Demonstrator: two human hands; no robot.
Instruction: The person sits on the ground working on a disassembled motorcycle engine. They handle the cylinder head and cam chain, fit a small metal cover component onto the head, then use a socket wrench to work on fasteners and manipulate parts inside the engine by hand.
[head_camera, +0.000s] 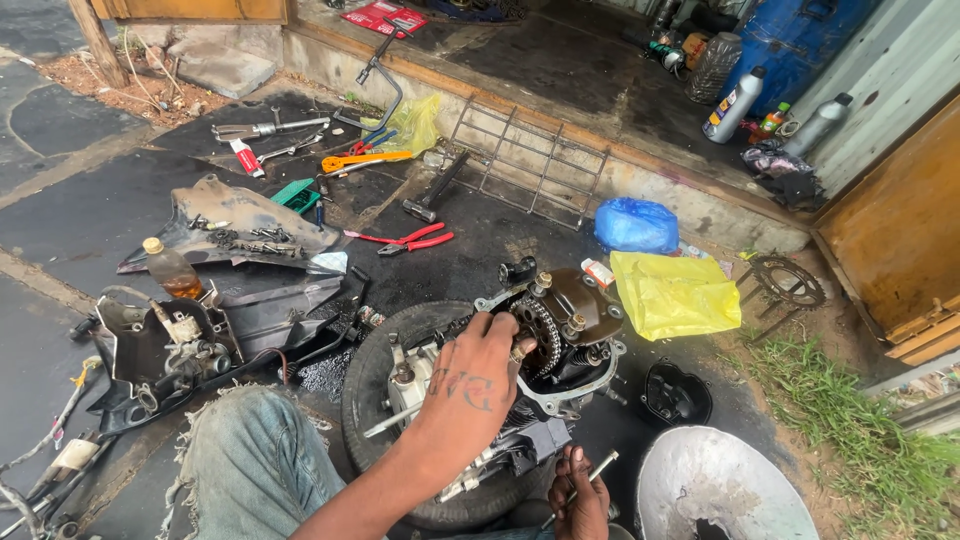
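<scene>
The engine (520, 380) sits on a tyre (385, 385) on the oily ground, near the yellow bag (675, 293). The left hand (478, 385) rests over it, fingers curled at the timing chain (545, 335). The right hand (580, 498), below, pinches a thin metal rod (590, 478).

The engine (530, 370) on its tyre (375, 385) is hemmed in: a black cover (677, 393) and a metal bowl (722, 488) to the right, plastic panels (250, 310) to the left. Beyond it, bare ground lies between the red pliers (405, 240) and a yellow bag (675, 293).
</scene>
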